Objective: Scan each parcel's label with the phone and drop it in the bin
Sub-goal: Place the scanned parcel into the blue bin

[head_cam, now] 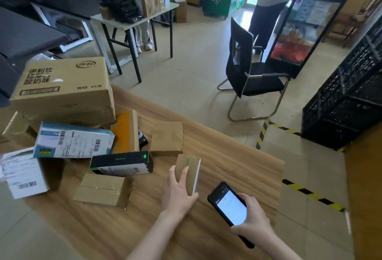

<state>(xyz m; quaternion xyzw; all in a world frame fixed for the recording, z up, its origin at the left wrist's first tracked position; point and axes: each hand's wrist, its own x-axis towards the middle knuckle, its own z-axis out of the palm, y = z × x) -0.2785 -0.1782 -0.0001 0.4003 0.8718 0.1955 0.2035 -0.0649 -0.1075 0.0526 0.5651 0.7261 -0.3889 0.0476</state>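
The left hand [177,194] lies on a small parcel [189,171] toward the desk's [227,156] right edge, fingers apart and straight across its top, thumb at its near end. The right hand [252,220] has its fingers clamped round the phone [228,202], screen lit, just right of the parcel.

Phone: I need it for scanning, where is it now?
In the head view the phone is low right of centre, held in the right hand above the wooden table, just right of the small parcel the left hand touches.
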